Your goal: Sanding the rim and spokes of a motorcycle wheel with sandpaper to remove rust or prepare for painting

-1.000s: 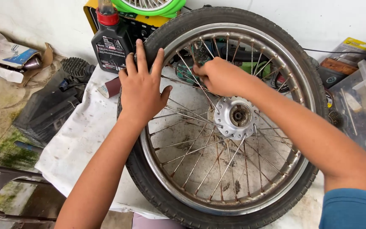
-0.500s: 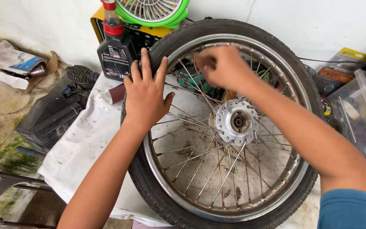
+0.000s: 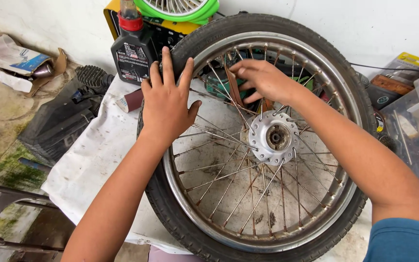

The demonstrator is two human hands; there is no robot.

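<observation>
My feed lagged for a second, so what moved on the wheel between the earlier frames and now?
The right hand slid along the spokes, still pinching a brown strip of sandpaper around one near the rim. The left hand stayed flat on the tyre and rim, bracing it. The wheel, its hub, the white cloth and the black oil bottle kept their places; only the camera shifted.

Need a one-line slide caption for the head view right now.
Left hand braces a spoked wheel lying on white cloth; right hand works a brown strip between spokes.
</observation>
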